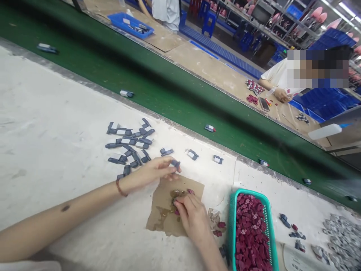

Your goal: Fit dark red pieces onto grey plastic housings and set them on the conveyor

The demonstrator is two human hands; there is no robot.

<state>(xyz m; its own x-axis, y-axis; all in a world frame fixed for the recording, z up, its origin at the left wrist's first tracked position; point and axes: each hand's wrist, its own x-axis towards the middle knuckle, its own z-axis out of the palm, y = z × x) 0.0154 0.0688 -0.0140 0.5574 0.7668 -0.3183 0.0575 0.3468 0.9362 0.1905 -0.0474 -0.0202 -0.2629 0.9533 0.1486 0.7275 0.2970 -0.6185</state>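
Between its thumb and fingers my left hand (163, 168) holds a small dark blue and white plastic part (175, 163), raised beside the top edge of a brown cardboard piece (194, 184). My right hand (194, 214) is low over the cardboard, its thumb and fingertips pinched together at a small dark round thing (173, 199). What it grips is hidden by the fingers. Wet brown stains (163, 214) mark the cardboard around it. A magenta piece (191, 191) lies close to the right fingers. Several more blue and white parts (129, 141) lie in a loose pile beyond my left wrist.
A green basket (232, 222) full of magenta pieces (251, 229) stands right of my right hand. Behind, a green conveyor belt (180, 109) carries spaced parts. Grey pieces (342, 241) are heaped at far right. Across the belt sits another person (278, 77).
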